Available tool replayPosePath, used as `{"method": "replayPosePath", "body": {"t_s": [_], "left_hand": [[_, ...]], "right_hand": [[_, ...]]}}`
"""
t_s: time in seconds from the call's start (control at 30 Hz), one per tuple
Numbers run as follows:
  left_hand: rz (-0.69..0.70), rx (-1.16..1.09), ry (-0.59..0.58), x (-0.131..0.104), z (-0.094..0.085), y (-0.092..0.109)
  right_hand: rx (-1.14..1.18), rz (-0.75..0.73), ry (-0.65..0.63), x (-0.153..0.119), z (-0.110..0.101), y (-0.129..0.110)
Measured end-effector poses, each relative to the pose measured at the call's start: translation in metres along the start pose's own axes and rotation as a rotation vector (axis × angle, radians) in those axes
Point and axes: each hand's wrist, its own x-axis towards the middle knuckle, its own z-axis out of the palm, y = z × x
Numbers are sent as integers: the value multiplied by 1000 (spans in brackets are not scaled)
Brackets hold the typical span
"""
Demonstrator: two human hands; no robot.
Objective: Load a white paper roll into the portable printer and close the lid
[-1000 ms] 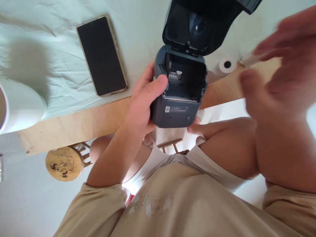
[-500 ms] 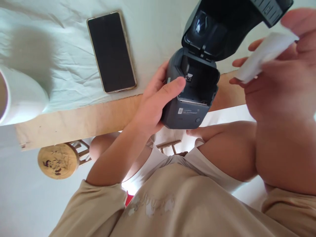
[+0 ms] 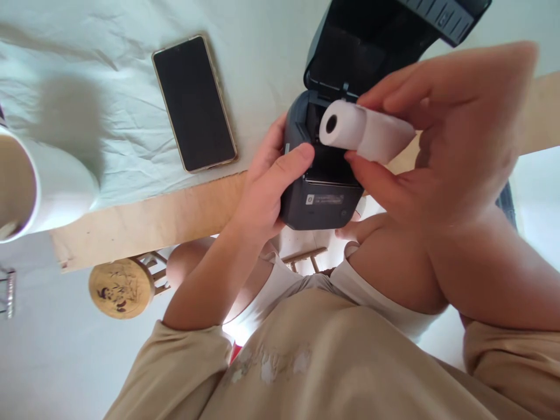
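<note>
My left hand [image 3: 271,181] grips the left side of a dark grey label printer [image 3: 321,207], its thumb on the rim of the paper bay. The printer's black lid [image 3: 354,52] stands swung up on its hinge, away from me. Between the thumb and fingers of my right hand [image 3: 446,134] is a white paper roll [image 3: 371,131] with a dark hollow core at its left end. The roll is tilted over the bay and hides part of it. Whether the roll touches the bay, I cannot tell.
A smartphone [image 3: 195,105] with a dark screen lies on the pale cloth [image 3: 126,35] left of the printer. A white cup [image 3: 61,181] stands at the left near the wooden table edge [image 3: 149,216]. Below is a round wooden stool [image 3: 121,287].
My right hand has brought the paper roll leftward from the right side to over the printer's bay. The printer has shifted slightly left in view, still in my left hand.
</note>
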Motion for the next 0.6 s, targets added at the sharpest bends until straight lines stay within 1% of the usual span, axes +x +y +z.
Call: {"method": "replayPosePath", "body": {"t_s": [0.07,0.13,0.27,0.33,0.43,0.5,0.53,0.57,0.6], "left_hand": [[1,-16,-29,-1,1,1],[-8,-25,-29,-1,1,3],[-6,30,-7,-1,3,2],[84,59,3,0,4,-3],[233,95,15,0,3,-11],[234,141,3,0,3,-12],[220,163,1,0,2,-11],[210,179,0,-1,1,-10],[196,191,-1,-1,0,-8]], "right_hand": [[-108,-153,15,2,-2,-4],[-161,-285,18,1,-3,-4],[-169,-299,48,-3,-5,-1],[-128,-369,35,-6,-4,-2],[-110,-492,-42,-10,-1,-4],[-111,-543,-85,-11,-1,-3],[-86,-557,-74,-10,-2,-1],[-41,-513,-57,-9,-4,1],[14,-419,-40,-8,-6,4]]}}
